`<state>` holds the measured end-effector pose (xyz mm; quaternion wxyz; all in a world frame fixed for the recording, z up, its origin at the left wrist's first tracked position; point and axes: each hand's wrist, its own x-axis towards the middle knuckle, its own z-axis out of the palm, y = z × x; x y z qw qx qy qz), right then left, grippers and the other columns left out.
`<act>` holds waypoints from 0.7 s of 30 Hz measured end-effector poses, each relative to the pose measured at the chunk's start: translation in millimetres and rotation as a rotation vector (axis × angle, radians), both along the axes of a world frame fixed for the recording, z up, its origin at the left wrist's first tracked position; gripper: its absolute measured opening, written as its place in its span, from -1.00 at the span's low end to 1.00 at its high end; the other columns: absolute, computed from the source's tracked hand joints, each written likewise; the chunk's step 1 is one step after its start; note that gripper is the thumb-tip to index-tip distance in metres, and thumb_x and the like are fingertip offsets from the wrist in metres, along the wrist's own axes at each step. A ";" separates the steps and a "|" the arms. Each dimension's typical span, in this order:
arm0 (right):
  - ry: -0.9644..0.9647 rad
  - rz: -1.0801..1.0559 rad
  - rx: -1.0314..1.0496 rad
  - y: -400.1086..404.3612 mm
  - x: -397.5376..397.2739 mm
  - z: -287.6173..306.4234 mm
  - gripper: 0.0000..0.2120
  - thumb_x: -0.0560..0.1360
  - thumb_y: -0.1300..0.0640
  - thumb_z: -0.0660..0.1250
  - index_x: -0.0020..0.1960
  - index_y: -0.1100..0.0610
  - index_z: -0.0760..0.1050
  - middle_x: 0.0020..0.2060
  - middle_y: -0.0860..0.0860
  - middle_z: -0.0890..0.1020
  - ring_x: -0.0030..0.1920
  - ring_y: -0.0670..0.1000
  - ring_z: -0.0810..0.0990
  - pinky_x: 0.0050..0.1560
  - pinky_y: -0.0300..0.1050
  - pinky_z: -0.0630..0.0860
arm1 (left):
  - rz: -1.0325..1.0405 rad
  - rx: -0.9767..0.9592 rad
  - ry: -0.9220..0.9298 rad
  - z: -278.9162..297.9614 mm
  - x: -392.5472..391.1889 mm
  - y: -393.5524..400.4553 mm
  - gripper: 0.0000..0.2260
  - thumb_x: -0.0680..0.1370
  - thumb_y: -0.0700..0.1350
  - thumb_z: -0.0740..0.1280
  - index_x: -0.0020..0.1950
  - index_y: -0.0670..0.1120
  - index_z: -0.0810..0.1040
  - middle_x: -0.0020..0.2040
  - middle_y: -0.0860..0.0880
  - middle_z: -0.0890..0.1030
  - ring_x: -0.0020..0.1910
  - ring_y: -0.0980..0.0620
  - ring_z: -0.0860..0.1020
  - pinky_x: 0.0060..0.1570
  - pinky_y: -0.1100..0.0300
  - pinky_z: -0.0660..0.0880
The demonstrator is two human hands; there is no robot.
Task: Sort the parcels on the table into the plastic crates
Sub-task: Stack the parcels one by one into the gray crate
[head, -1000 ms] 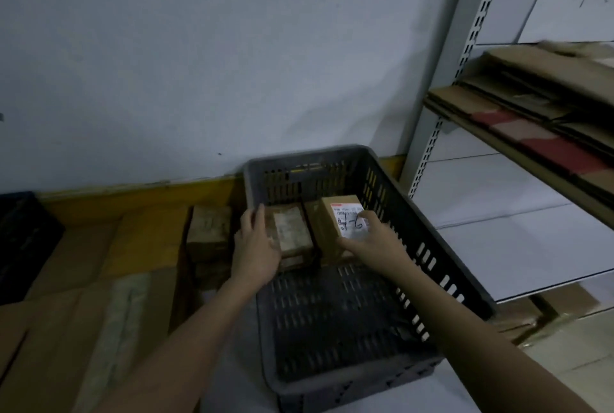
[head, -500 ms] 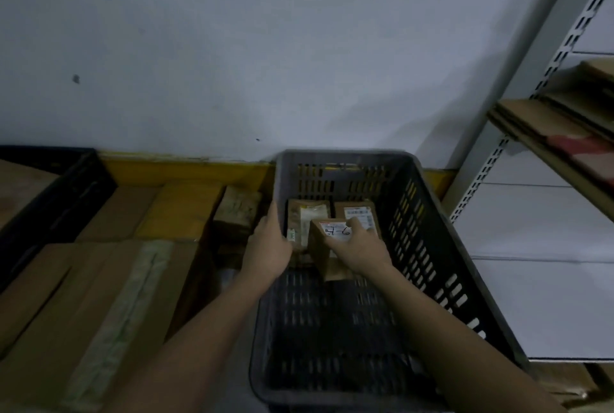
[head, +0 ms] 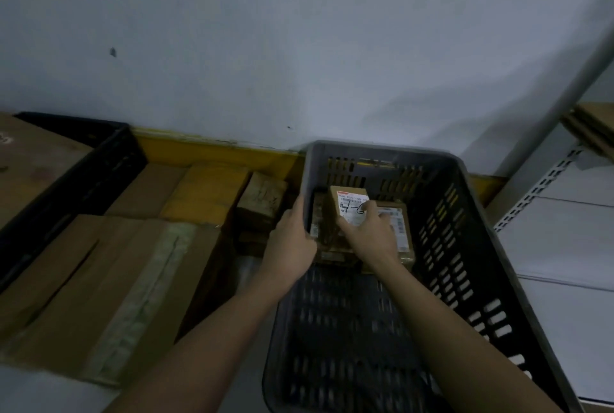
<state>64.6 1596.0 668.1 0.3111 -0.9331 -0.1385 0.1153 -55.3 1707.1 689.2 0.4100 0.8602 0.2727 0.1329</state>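
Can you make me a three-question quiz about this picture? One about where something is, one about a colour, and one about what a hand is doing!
1. Where is the parcel with the white label?
A. In the grey crate
B. On the shelf
C. On the floor

2. What colour is the strip along the bottom of the wall?
A. Red
B. Yellow
C. Green

3. What is the left hand doing?
A. Hanging by the person's side
B. Pointing at the wall
C. Holding the crate's rim

Answers:
1. A, the parcel sits at the far end inside the grey crate, under the right hand.
2. B, the strip shows yellow beside the crate.
3. C, its fingers curl over the crate's left rim.
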 end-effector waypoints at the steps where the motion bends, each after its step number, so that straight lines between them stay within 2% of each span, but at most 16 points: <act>1: 0.012 0.010 -0.009 5.8 0.1 -0.4 -0.36 0.45 -0.31 0.30 0.38 0.00 0.24 0.29 0.22 0.41 0.20 0.31 0.47 0.17 0.19 0.51 | 0.001 -0.003 -0.006 -0.5 -0.1 0.1 -0.29 0.56 -0.26 0.26 0.60 0.14 0.02 0.41 -0.05 0.40 0.32 -0.05 0.42 0.12 0.22 0.31; 5: 0.129 0.183 -0.199 15.4 -4.4 6.1 -0.23 0.42 -0.38 0.27 0.44 0.03 0.16 0.34 0.20 0.41 0.22 0.27 0.49 0.16 0.14 0.50 | 0.011 0.001 -0.005 -2.5 0.8 1.8 -0.29 0.56 -0.26 0.24 0.59 0.16 0.01 0.43 -0.06 0.38 0.32 -0.11 0.43 0.14 0.14 0.41; 7: 0.199 0.285 -0.318 5.9 -7.4 9.0 -0.16 0.38 -0.43 0.26 0.48 0.01 0.13 0.34 0.16 0.43 0.19 0.22 0.51 0.04 0.06 0.51 | 0.010 -0.011 0.008 -2.6 1.5 2.1 -0.29 0.57 -0.25 0.23 0.59 0.17 -0.01 0.44 -0.06 0.36 0.32 -0.15 0.43 0.20 0.01 0.48; 9: 0.299 0.362 -0.386 -5.8 -13.5 3.7 -0.14 0.35 -0.45 0.27 0.48 -0.03 0.11 0.31 0.12 0.46 0.14 0.15 0.52 -0.04 0.01 0.53 | 0.005 -0.005 0.007 -2.8 1.9 1.9 -0.29 0.56 -0.25 0.24 0.59 0.17 0.00 0.43 -0.06 0.36 0.31 -0.15 0.43 0.20 -0.03 0.49; 11: 0.393 0.382 -0.427 -10.3 -22.6 -8.5 -0.07 0.34 -0.46 0.28 0.53 -0.05 0.02 0.39 0.14 0.39 0.21 0.16 0.50 0.02 0.00 0.55 | 0.001 0.012 0.014 -2.9 2.6 2.0 -0.28 0.55 -0.25 0.25 0.59 0.15 0.00 0.43 -0.07 0.36 0.31 -0.15 0.44 0.20 -0.03 0.49; 13: 0.453 0.329 -0.417 -6.0 -30.3 -26.3 0.01 0.37 -0.44 0.30 0.58 -0.03 -0.12 0.50 0.19 0.20 0.33 0.21 0.42 0.07 -0.04 0.47 | -0.003 0.028 0.021 -2.9 2.7 2.2 -0.29 0.56 -0.24 0.26 0.60 0.12 0.01 0.44 -0.09 0.36 0.33 -0.17 0.42 0.24 -0.07 0.47; 14: 0.470 0.287 -0.383 -2.2 -34.7 -35.8 0.01 0.40 -0.41 0.33 0.58 0.00 -0.12 0.51 0.20 0.14 0.35 0.23 0.40 0.08 -0.04 0.45 | -0.007 0.031 0.018 -2.7 2.8 2.1 -0.31 0.56 -0.22 0.26 0.60 0.11 0.02 0.43 -0.10 0.37 0.33 -0.17 0.42 0.25 -0.09 0.46; 18: 0.464 0.208 -0.255 6.5 -55.8 -77.4 -0.11 0.51 -0.09 0.42 0.56 0.17 -0.08 0.50 0.26 0.08 0.43 0.27 0.31 0.36 0.05 0.36 | -0.004 0.043 0.027 -2.6 3.0 2.5 -0.31 0.56 -0.23 0.26 0.61 0.08 0.03 0.42 -0.11 0.37 0.33 -0.17 0.42 0.23 -0.09 0.45; 21: 0.541 0.247 -0.175 -1.4 -57.2 -89.7 0.01 0.43 -0.03 0.53 0.56 0.19 -0.11 0.51 0.27 0.03 0.46 0.25 0.25 0.43 0.06 0.32 | 0.004 0.034 0.046 -3.5 3.7 2.9 -0.31 0.57 -0.23 0.25 0.61 0.07 0.01 0.48 -0.10 0.33 0.38 -0.17 0.37 0.27 -0.05 0.38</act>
